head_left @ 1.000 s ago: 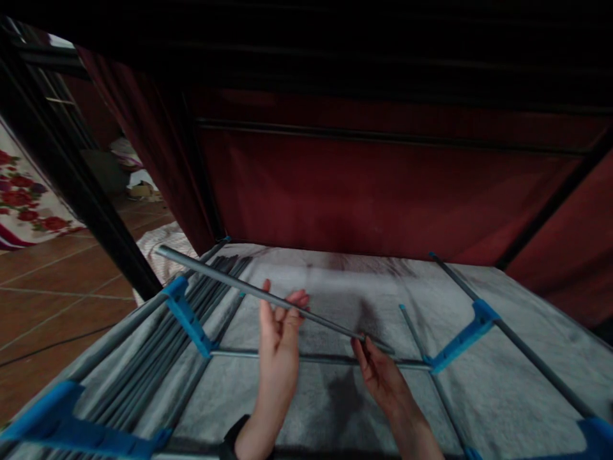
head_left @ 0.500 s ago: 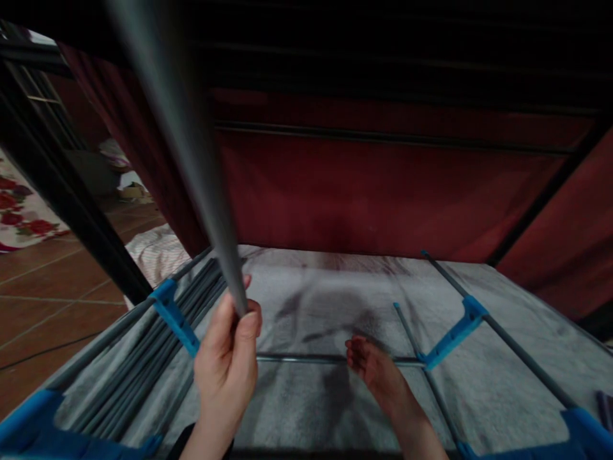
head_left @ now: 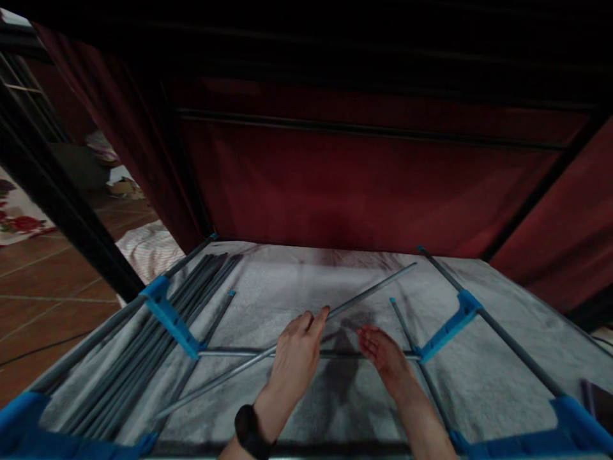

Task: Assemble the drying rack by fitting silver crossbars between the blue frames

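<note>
My left hand (head_left: 297, 354), with a black band at the wrist, is closed around a long grey metal tube (head_left: 373, 291). The tube slants from the lower left up to the right, above a frame of grey tubes and blue plastic connectors. To its right hovers my right hand (head_left: 385, 358), fingers extended and apart, holding nothing. Beneath both hands runs a crossbar (head_left: 234, 352) between the left blue connector (head_left: 170, 316) and the right blue connector (head_left: 450, 326). Part of the crossbar is hidden by my hands.
A bundle of several loose grey tubes (head_left: 138, 364) lies along the left side on the grey blanket (head_left: 306, 275). Dark posts and red fabric (head_left: 335, 185) enclose the back. Tiled floor (head_left: 52, 306) shows at left, and a dark object (head_left: 596, 406) lies at the right edge.
The tube has swung from pointing steeply up toward the camera to lying low and diagonal across the frame. My left hand has moved right with it; my right hand has shifted slightly right.
</note>
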{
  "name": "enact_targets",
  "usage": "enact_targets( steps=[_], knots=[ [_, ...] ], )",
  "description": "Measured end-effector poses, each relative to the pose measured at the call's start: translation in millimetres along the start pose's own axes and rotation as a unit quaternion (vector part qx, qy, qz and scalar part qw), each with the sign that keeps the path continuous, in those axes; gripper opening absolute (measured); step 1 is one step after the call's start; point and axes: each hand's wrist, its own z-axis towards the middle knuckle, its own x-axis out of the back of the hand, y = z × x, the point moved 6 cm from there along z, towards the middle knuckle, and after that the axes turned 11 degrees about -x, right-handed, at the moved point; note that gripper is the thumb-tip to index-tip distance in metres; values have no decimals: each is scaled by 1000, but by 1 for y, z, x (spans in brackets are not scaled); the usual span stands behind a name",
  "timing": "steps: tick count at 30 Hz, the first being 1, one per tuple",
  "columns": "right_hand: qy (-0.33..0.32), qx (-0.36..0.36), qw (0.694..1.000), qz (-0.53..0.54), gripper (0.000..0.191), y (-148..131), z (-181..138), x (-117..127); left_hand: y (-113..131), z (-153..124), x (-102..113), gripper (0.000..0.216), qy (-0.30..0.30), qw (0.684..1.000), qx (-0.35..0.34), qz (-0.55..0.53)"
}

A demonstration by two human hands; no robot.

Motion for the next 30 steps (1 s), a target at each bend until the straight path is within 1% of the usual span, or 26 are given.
enact_targets(
  steps=[3, 5, 8, 12, 15, 18, 22, 25, 30],
  knots=[
    [-3, 13, 1000, -2, 32, -3, -5, -5, -9, -5, -31, 51, -52, 998, 9, 33],
    [-16, 15, 1000, -2, 33, -2, -7, -11, -11, -9, -45, 51, -80, 996, 12, 36],
    [-36, 18, 999, 13, 31, 0, -9, -16, -8, -13, -57, 54, -112, 993, 7, 25],
    [-56, 38, 997, 45, 25, 1, -8, -17, 3, -16, -65, 59, -148, 989, -7, 9],
    [-64, 46, 995, 56, 22, 0, -6, -17, 4, -17, -69, 61, -175, 985, 2, 8],
    [-49, 56, 995, 68, 21, -4, -2, -12, -3, -17, -67, 59, -180, 983, 10, 14],
    [-4, 77, 993, 87, 21, -14, 8, 8, -20, -18, -63, 52, -177, 983, 32, 33],
    [28, 80, 992, 90, 19, -20, 14, 25, -27, -18, -60, 47, -169, 984, 43, 39],
    [50, 65, 994, 77, 12, -22, 20, 42, -36, -21, -58, 46, -176, 982, 58, 31]
  ],
)
